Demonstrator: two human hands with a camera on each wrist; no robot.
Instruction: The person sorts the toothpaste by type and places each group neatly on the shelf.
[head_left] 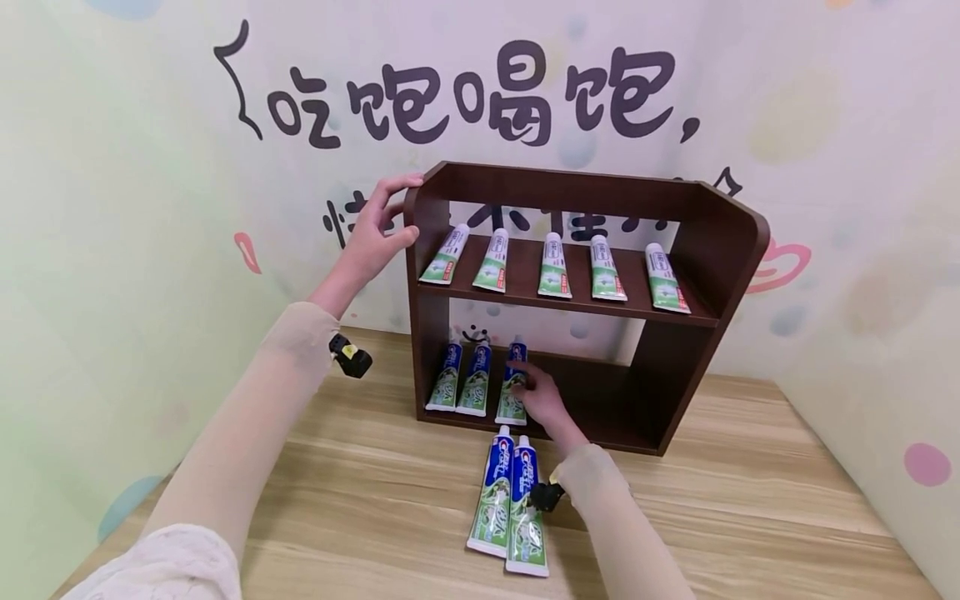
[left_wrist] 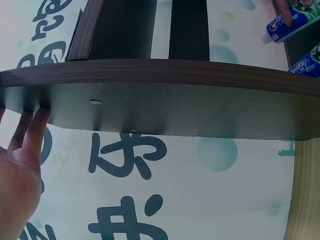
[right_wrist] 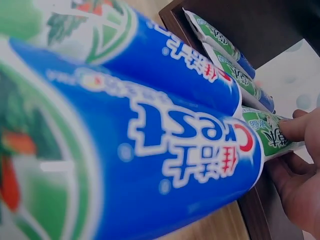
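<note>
The left hand (head_left: 372,231) touches the outer left side of a dark brown two-tier shelf (head_left: 570,182). Its extended fingertips (left_wrist: 37,122) rest against the side panel. Down on the lower tier, the right hand (head_left: 543,400) pinches a blue-and-green toothpaste tube (head_left: 513,383) between thumb and fingers, cap toward the back. Two matching tubes (head_left: 446,377) (head_left: 475,380) lie left of it on that tier. In front of the shelf, another two tubes (head_left: 492,500) (head_left: 527,521) lie side by side on the table, large and close in the right wrist view.
Several green-and-white toothpaste tubes (head_left: 554,265) lie in a spaced row on the upper tier. Under the shelf is a wood-grain table (head_left: 360,492). Behind stands a pale wall (head_left: 817,108) with large dark lettering and coloured dots.
</note>
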